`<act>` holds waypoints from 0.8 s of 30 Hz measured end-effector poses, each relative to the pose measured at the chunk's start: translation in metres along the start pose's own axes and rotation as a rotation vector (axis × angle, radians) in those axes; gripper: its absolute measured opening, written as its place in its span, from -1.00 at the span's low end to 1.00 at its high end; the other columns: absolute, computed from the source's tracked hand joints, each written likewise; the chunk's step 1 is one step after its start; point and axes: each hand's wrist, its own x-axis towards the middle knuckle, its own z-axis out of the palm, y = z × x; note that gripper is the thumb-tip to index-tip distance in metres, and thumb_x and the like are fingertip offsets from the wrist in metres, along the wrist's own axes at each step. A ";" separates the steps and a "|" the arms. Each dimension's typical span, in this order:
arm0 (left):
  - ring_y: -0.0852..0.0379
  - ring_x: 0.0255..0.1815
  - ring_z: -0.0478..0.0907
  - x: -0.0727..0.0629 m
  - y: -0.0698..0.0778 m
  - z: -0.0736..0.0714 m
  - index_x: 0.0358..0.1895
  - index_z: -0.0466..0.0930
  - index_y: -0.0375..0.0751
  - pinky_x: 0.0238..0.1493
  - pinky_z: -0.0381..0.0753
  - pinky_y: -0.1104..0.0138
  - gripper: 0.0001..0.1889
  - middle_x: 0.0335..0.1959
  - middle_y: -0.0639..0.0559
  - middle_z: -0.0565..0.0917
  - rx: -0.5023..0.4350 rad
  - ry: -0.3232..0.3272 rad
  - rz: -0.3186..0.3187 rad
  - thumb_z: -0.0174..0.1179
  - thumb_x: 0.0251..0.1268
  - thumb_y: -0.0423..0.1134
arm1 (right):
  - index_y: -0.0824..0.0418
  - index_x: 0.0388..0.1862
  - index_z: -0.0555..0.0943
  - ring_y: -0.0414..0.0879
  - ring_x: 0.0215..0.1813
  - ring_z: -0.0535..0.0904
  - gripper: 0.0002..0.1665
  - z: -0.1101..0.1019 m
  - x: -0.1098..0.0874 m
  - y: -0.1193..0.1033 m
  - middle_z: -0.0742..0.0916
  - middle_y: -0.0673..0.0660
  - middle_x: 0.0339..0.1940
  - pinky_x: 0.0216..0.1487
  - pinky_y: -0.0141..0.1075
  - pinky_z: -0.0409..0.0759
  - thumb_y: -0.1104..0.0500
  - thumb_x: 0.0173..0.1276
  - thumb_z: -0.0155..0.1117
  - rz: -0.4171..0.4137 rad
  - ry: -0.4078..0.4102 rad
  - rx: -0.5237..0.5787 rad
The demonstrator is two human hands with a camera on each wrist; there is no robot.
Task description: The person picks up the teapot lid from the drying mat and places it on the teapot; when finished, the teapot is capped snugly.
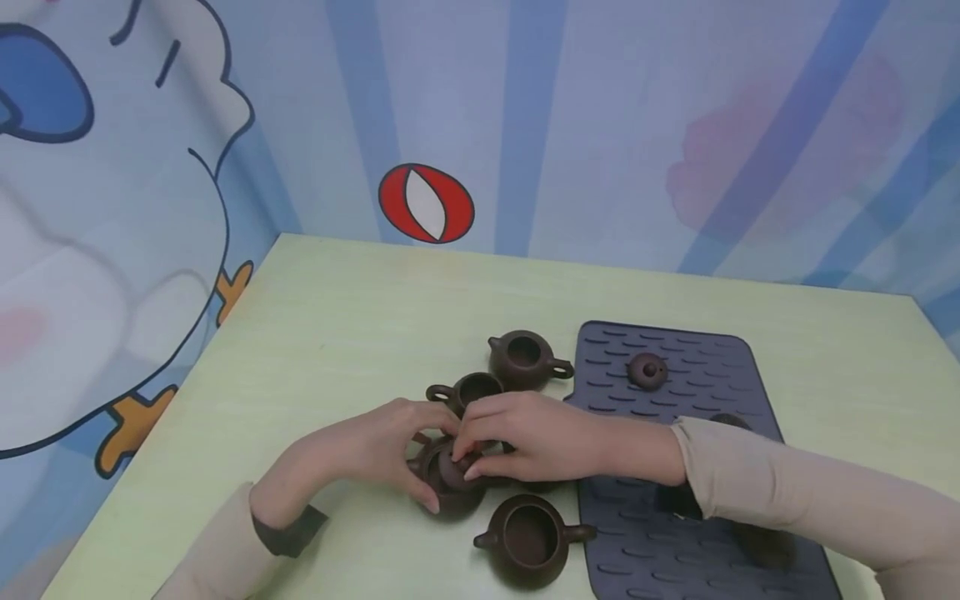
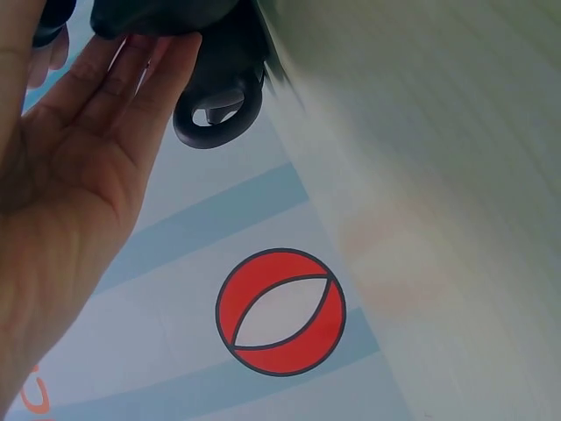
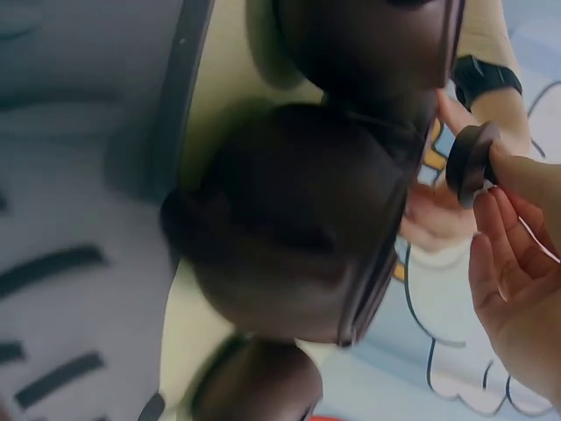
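In the head view, my left hand curves round a dark brown teapot, its thumb on the near side. My right hand pinches a small round teapot lid over that pot's opening. Whether the lid touches the rim cannot be told. The right wrist view shows the lid between thumb and fingertips, close to a large dark teapot. In the left wrist view, the left hand's fingers lie against the underside of a dark pot.
Lidless teapots stand behind, beside the hands and in front; another is partly hidden under the right wrist. A dark ridged mat lies right, bearing a lid and dark items partly covered by the right sleeve.
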 end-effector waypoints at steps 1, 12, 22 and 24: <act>0.26 -0.01 0.50 0.000 0.000 0.000 -0.04 0.51 -0.05 0.01 0.54 0.41 -0.43 -0.07 0.21 0.56 -0.003 0.001 -0.001 0.53 -0.22 -0.09 | 0.07 -0.13 0.64 -0.34 -0.12 0.51 -0.81 0.002 0.003 -0.001 0.63 -0.07 -0.15 -0.12 -0.61 0.45 0.08 0.29 0.27 -0.005 0.000 -0.015; 0.35 -0.05 0.52 0.000 0.000 0.002 0.02 0.49 -0.01 0.07 0.51 0.42 -0.36 -0.08 0.25 0.56 0.007 0.020 0.020 0.53 -0.25 -0.02 | 0.06 -0.15 0.66 -0.28 -0.12 0.52 -0.80 0.017 0.017 -0.002 0.66 -0.10 -0.16 -0.03 -0.48 0.48 0.07 0.27 0.30 -0.047 0.015 -0.210; 0.34 -0.10 0.52 0.001 0.001 0.001 -0.06 0.50 0.02 0.05 0.52 0.40 -0.44 -0.12 0.26 0.55 0.008 0.014 0.017 0.53 -0.22 -0.05 | 0.05 -0.14 0.66 -0.27 -0.10 0.52 -0.80 0.016 0.018 -0.003 0.65 -0.09 -0.16 0.01 -0.46 0.48 0.07 0.27 0.29 -0.036 -0.036 -0.266; 0.33 -0.12 0.52 0.001 0.001 0.001 -0.08 0.50 0.02 0.04 0.53 0.40 -0.46 -0.14 0.26 0.55 0.009 0.017 0.023 0.53 -0.22 -0.07 | 0.05 -0.13 0.67 -0.27 -0.09 0.53 -0.79 0.014 0.018 -0.003 0.65 -0.09 -0.16 0.02 -0.45 0.48 0.07 0.26 0.30 -0.037 -0.052 -0.281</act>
